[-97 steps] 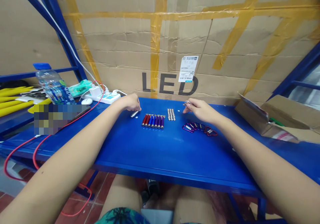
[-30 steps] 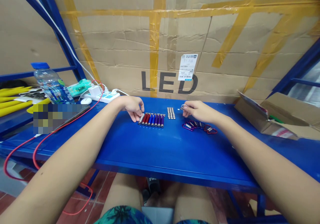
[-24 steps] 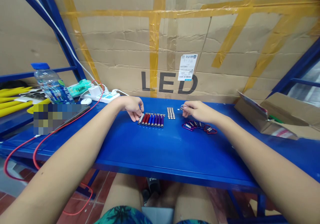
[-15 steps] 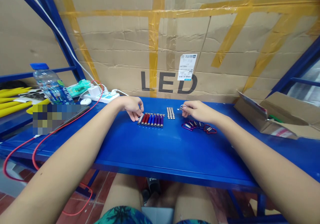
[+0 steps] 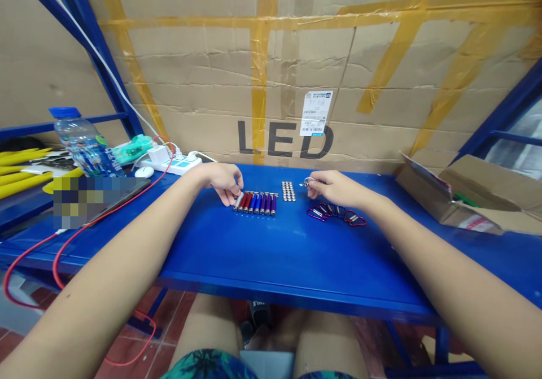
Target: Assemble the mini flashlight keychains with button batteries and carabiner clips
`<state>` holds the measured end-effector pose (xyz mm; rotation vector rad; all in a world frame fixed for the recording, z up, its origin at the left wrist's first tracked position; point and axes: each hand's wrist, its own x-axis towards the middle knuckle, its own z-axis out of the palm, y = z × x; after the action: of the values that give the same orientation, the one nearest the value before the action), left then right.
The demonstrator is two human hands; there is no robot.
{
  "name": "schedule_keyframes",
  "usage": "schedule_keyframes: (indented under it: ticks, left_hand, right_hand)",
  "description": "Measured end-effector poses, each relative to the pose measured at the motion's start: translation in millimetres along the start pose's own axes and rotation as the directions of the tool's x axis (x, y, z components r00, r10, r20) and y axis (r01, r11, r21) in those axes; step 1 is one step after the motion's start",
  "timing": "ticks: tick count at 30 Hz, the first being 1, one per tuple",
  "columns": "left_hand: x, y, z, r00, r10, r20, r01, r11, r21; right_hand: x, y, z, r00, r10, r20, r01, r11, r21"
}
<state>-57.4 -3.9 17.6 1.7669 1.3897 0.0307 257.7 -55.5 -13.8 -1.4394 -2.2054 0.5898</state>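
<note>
A row of several small red, blue and purple cylinders (image 5: 256, 203) lies on the blue table (image 5: 271, 255). My left hand (image 5: 224, 179) is curled at the row's left end, its fingertips pinching the silver cylinder (image 5: 237, 201) there. A small block of silver button cells (image 5: 288, 191) sits to the right of the row. My right hand (image 5: 332, 187) is closed on small metal key rings (image 5: 307, 183), just behind a cluster of pink and red carabiner clips (image 5: 334, 213).
A power strip (image 5: 175, 165), white mouse (image 5: 145, 171), water bottle (image 5: 84, 144) and red cable (image 5: 68, 243) are at the left. An open cardboard box (image 5: 466, 195) stands at the right. A big taped LED carton (image 5: 283, 74) forms the back wall.
Since the earliest frame my left hand has brought the silver cylinder from the left to the end of the row. Over the last second both hands have stayed almost still.
</note>
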Motion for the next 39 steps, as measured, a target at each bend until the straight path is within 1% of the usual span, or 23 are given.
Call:
schedule_keyframes:
  ticks: [3,4,5,6,7,8,9,10,11,12,13,14,15,17,20,22,24,25,29,31,35,39]
  left_hand:
    - [-0.4,0.6,-0.9,1.000,-0.026,-0.012,0.026,0.999,0.026]
    - [0.1,1.0,-1.7,0.999,-0.037,-0.030,0.038,0.998,0.054]
    - [0.9,1.6,-2.4,0.997,-0.040,-0.073,0.047,0.994,0.099]
    - [2.0,2.7,-2.8,0.988,-0.018,-0.156,0.043,0.986,0.160]
    - [3.4,4.3,-2.3,0.961,0.041,-0.274,0.023,0.973,0.228]
    - [4.8,6.5,-0.6,0.906,0.142,-0.399,-0.020,0.955,0.295]
    - [6.1,9.5,2.8,0.822,0.269,-0.501,-0.087,0.931,0.356]
    - [7.0,13.3,8.0,0.715,0.401,-0.573,-0.181,0.898,0.402]
    - [7.5,17.6,15.1,0.643,0.514,-0.568,-0.315,0.853,0.416]
    - [7.4,22.4,23.7,0.601,0.597,-0.532,-0.452,0.802,0.391]
    - [6.9,27.5,33.4,0.570,0.667,-0.481,-0.579,0.741,0.341]
    - [6.0,32.5,43.4,0.548,0.720,-0.425,-0.680,0.680,0.276]
    - [5.0,37.1,52.9,0.530,0.757,-0.381,-0.752,0.628,0.202]
    - [2.9,44.6,68.2,0.491,0.790,-0.367,-0.829,0.554,0.082]
    - [0.6,49.8,78.3,0.478,0.806,-0.348,-0.855,0.518,0.027]
    - [-0.1,50.2,78.8,0.466,0.804,-0.370,-0.856,0.516,0.042]
    - [0.0,49.5,77.9,0.459,0.793,-0.401,-0.853,0.519,0.050]
    - [0.4,49.0,77.6,0.464,0.784,-0.412,-0.850,0.526,0.044]
    - [2.2,48.2,78.3,0.511,0.741,-0.436,-0.828,0.561,-0.016]
    - [3.0,48.4,78.7,0.521,0.728,-0.445,-0.826,0.563,-0.045]
    - [3.8,48.9,78.2,0.508,0.726,-0.462,-0.840,0.536,-0.081]
    - [4.2,49.1,78.5,0.501,0.721,-0.479,-0.840,0.538,-0.068]
  right_hand:
    - [-0.2,-1.0,0.1,1.000,-0.002,0.004,0.001,1.000,0.009]
    - [-0.3,-1.6,0.0,1.000,-0.005,0.006,0.005,1.000,0.016]
    - [-0.6,-2.3,-0.2,1.000,-0.008,0.007,0.008,1.000,0.021]
    - [-0.9,-3.2,-0.5,1.000,-0.011,0.004,0.011,1.000,0.024]
    - [-1.3,-4.5,-0.8,1.000,-0.014,-0.005,0.014,1.000,0.027]
    - [-1.8,-6.2,-1.1,1.000,-0.020,-0.019,0.020,0.999,0.033]
    - [-2.3,-8.2,-1.3,0.999,-0.031,-0.036,0.033,0.998,0.047]
    - [-2.9,-10.5,-1.3,0.997,-0.047,-0.053,0.050,0.996,0.071]
    - [-3.4,-13.2,-0.9,0.996,-0.066,-0.067,0.073,0.992,0.106]
    - [-4.0,-16.1,-0.3,0.994,-0.086,-0.073,0.096,0.984,0.152]
    - [-4.6,-19.2,0.8,0.992,-0.103,-0.070,0.116,0.972,0.205]
    - [-5.2,-22.3,2.1,0.991,-0.117,-0.059,0.128,0.957,0.260]
    - [-6.0,-25.3,3.6,0.991,-0.127,-0.044,0.135,0.940,0.314]
    - [-7.7,-30.6,7.1,0.989,-0.147,-0.007,0.137,0.903,0.407]
    - [-10.3,-36.0,11.5,0.985,-0.171,0.037,0.131,0.862,0.490]
    - [-11.5,-38.2,13.3,0.983,-0.175,0.059,0.117,0.838,0.533]
    - [-12.1,-39.8,14.2,0.984,-0.173,0.050,0.115,0.819,0.562]
    - [-12.2,-40.5,14.3,0.985,-0.169,0.028,0.123,0.810,0.574]
    - [-11.9,-43.1,14.7,0.982,-0.158,-0.105,0.189,0.753,0.631]
    - [-11.8,-44.3,15.3,0.974,-0.167,-0.151,0.226,0.724,0.652]
    - [-12.1,-46.4,17.2,0.963,-0.169,-0.212,0.268,0.707,0.655]
    - [-11.8,-46.8,19.2,0.961,-0.131,-0.243,0.264,0.696,0.668]
